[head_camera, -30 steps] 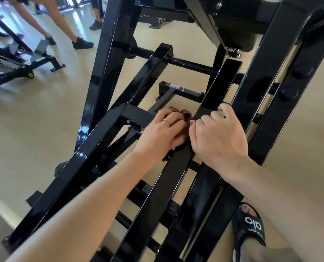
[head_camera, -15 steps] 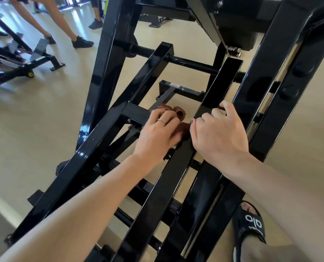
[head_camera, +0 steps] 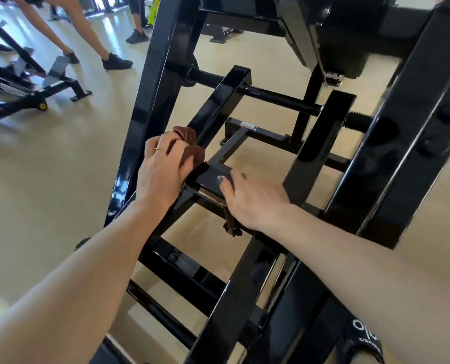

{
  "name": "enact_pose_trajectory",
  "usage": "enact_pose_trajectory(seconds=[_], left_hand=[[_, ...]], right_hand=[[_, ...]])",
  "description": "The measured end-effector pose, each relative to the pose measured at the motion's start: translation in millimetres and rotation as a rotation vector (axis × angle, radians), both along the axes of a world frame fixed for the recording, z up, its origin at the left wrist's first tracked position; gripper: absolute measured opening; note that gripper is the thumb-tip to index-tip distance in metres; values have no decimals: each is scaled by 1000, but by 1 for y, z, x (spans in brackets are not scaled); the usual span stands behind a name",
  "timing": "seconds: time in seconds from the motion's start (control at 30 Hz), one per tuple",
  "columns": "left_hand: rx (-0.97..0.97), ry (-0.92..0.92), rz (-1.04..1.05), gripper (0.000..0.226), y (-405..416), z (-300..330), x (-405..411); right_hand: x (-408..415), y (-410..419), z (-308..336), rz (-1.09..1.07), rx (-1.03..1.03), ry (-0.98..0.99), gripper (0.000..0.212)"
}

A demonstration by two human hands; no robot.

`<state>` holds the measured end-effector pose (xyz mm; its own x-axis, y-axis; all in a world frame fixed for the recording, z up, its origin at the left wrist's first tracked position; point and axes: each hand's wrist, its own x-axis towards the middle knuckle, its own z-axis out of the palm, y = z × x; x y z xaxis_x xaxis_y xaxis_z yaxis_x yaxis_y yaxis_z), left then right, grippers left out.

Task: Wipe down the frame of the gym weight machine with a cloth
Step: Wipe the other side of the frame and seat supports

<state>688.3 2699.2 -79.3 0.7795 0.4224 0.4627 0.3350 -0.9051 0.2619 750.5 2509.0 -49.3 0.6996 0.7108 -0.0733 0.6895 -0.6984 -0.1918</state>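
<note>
Gym floor (head_camera: 47, 164) pale, glossy; other people's legs (head_camera: 87, 35) at top left, bodies cut off. Black frame (head_camera: 155, 95) filled view. My left hand (head_camera: 163, 166) gripped bunched brown cloth (head_camera: 189, 145) against crossbar (head_camera: 213, 177) junction; cloth mostly hidden under fingers. My right hand (head_camera: 252, 200) rested flat on crossbar, fingers relaxed, holding nothing. Sandal (head_camera: 363, 340) cut off at bottom edge.

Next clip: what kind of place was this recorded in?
Most likely a gym. A hand wipes a black weight machine frame with a brown cloth, another black machine stands on the pale floor, and people in trainers are nearby.
</note>
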Motion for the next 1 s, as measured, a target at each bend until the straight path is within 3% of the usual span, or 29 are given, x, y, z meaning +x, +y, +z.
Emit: enact_pose_trajectory(seconds=[0.17, 0.3, 0.4, 0.53, 0.8, 0.9, 1.0], left_hand=[[-43, 11, -76, 39, 9, 14, 20], [49, 83, -183, 48, 6, 37, 82], [89, 97, -221, 47, 3, 50, 137], [28, 47, -239, 42, 9, 62, 174], [12, 72, -201, 39, 4, 38, 96], [36, 64, -203, 40, 6, 37, 93], [72, 84, -184, 42, 11, 48, 123]], right_hand=[[6, 19, -11, -80, 66, -76, 62], [16, 23, -17, -41, 78, -51, 57], [21, 28, -20, -51, 105, -52, 63], [20, 26, -20, -110, 194, 16, 51], [19, 26, -16, -102, 168, -7, 58], [18, 28, -18, -153, 165, -13, 48], [12, 29, -17, -126, 195, -82, 69]])
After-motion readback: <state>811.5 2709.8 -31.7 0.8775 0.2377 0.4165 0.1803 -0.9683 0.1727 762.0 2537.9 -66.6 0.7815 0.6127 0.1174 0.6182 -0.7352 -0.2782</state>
